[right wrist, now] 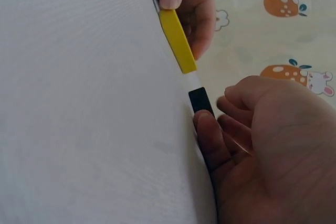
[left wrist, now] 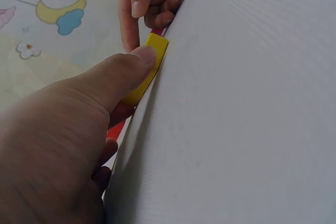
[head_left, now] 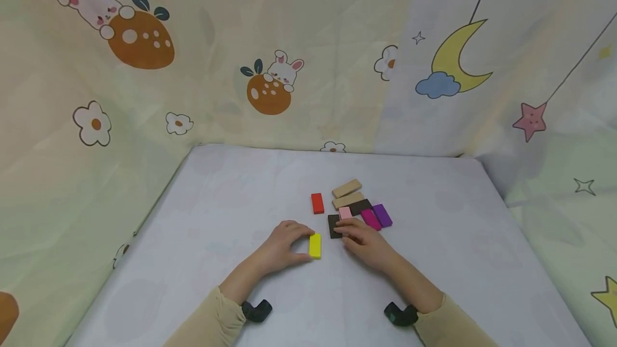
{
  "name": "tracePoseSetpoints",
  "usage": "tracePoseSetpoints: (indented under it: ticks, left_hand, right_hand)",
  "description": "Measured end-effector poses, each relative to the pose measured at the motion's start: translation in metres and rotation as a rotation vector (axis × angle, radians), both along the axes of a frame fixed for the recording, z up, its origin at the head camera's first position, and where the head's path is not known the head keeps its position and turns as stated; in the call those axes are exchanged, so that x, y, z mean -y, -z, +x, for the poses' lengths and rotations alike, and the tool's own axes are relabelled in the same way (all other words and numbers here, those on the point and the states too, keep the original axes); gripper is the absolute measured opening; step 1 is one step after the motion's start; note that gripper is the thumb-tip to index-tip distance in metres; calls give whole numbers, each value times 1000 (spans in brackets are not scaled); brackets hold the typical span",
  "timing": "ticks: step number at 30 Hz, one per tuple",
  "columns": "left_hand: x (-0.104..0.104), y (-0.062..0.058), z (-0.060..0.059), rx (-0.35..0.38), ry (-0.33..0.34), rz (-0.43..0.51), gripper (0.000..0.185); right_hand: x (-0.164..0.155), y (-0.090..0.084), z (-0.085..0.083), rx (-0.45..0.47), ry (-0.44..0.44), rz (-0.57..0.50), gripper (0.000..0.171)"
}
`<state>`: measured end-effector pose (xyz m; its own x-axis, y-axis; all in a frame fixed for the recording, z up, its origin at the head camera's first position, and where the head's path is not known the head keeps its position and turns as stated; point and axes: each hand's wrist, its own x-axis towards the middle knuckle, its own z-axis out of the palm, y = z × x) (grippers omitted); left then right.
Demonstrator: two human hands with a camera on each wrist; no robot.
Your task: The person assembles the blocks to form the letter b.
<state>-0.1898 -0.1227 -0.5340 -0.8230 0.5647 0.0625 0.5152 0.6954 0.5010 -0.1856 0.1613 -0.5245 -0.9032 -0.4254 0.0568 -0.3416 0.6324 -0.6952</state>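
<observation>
Yellow block, one, pinched by the left hand; the right hand grips one black block; white table.

**Hidden and cut-off parts**

Black block partly covered by right hand in head view; near end under thumb in right wrist view. Pink block partly behind the fingers. Yellow block half concealed by left thumb in left wrist view. Red sliver below it, too little showing to identify. Both sleeves cut by bottom edge.
</observation>
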Motion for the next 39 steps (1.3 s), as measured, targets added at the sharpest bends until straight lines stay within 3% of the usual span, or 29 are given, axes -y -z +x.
tracePoseSetpoints:
  ticks: [10,16,31,39]
  left_hand:
    - [0,-1,1,-19,9,-5,57]
    - [0,-2,1,-22,15,0,58]
    - [2,1,1,-22,10,-9,59]
    - [2,1,1,-45,13,-22,59]
  right_hand:
    - [9,-5,-16,60,36,67,64]
    - [13,-4,-22,50,61,115,62]
    - [18,-6,-22,9,98,111,56]
    - [34,-12,-27,19,51,60,55]
